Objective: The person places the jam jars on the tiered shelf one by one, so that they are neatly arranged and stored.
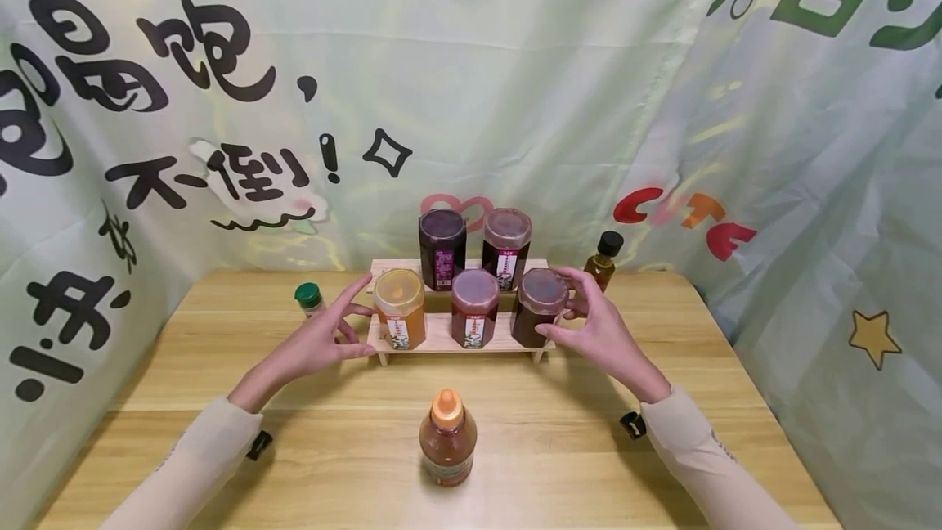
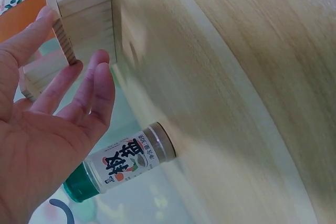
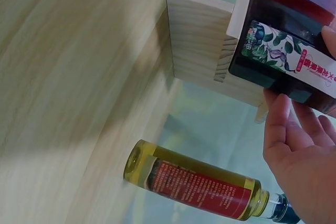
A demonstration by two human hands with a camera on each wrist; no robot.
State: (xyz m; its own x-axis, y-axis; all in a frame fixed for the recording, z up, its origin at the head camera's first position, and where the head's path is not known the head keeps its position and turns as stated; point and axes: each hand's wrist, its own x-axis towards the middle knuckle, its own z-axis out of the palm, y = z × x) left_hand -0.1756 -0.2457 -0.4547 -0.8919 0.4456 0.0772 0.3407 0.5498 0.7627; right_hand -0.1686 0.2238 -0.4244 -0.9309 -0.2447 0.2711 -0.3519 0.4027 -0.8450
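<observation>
1. Right hand (image 1: 599, 325) curls around the dark jar (image 1: 540, 307), thumb and fingers on it; jar stands at the right end of the rack's (image 1: 441, 338) lower step.
2. Left hand (image 1: 324, 338) open, fingers spread, at the rack's left end beside the orange jar (image 1: 400, 309), holding nothing.
3. Green-capped bottle (image 1: 309, 298) just left of that hand.
4. Oil bottle (image 1: 603, 260) behind the right hand.
5. Orange-capped bottle (image 1: 447, 438) stands on the table (image 1: 221, 334), near edge.

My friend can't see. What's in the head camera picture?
Two hands reach to a wooden step shelf holding five jars: the right hand touches the dark jar, the left hand is open beside the orange jar. A bottle stands in front.
</observation>
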